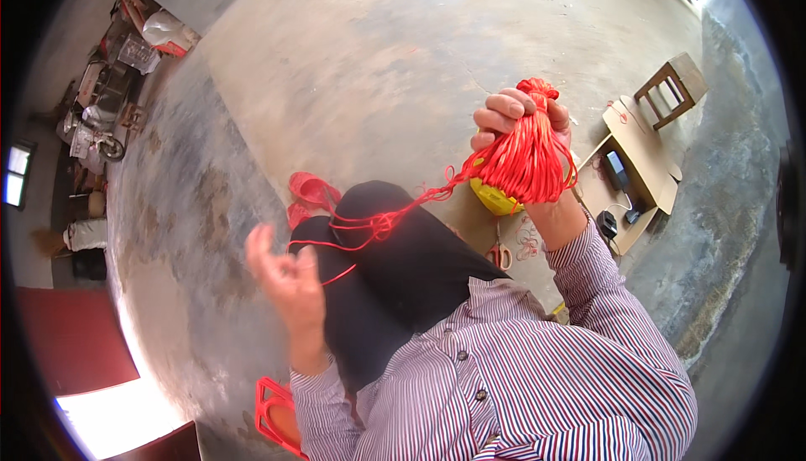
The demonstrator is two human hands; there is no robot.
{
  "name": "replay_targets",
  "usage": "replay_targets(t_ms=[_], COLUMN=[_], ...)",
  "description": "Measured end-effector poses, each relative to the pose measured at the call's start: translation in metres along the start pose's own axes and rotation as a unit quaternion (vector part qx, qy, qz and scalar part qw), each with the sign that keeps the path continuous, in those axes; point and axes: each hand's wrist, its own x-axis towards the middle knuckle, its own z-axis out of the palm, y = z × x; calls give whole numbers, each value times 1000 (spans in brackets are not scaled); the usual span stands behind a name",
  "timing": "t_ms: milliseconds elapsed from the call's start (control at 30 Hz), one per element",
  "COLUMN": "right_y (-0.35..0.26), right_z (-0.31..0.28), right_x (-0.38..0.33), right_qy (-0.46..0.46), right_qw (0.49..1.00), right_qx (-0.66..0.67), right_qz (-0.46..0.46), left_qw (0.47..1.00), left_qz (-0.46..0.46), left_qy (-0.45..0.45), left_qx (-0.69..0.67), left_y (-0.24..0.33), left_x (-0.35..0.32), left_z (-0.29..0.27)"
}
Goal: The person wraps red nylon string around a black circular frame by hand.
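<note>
Raised over the floor, my right hand (pixel 504 117) grips a hank of shiny red cord (pixel 529 154), gathered at the top with its loops fanning out below. Loose red strands (pixel 382 224) trail from it across my black trousers, with a small tangle over the thigh. My left hand (pixel 292 289) is lifted beside my left leg, fingers stretched upward and thumb apart, somewhat blurred. One strand passes close to its fingers; whether it touches them I cannot tell. Part of a yellow object (pixel 495 198) shows beneath the hank.
Orange-handled scissors (pixel 500 255) lie right of my thigh. An open cardboard box (pixel 646 163) with dark devices and a wooden stool (pixel 676 87) stand further right. Red shoes (pixel 311 191) are at my feet, a red plastic seat frame (pixel 273 411) lower left. Clutter and a motorcycle (pixel 105 146) line the left wall.
</note>
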Motion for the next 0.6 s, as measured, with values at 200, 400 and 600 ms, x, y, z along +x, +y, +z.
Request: replay_targets(t_ms=[200,400,600], right_y=[49,24,44], right_z=[-3,-16,-15], right_x=[4,-17,-24], right_qy=[-44,84,83], right_qw=[994,919,965], right_qx=[70,-363,-208], right_qz=[66,130,135], left_qw=[912,981,964], left_qz=[118,128,48], left_qy=[-351,-132,-259], left_qx=[-174,-59,-41], left_y=[49,42,17], left_x=[6,20,14], left_z=[77,70,70])
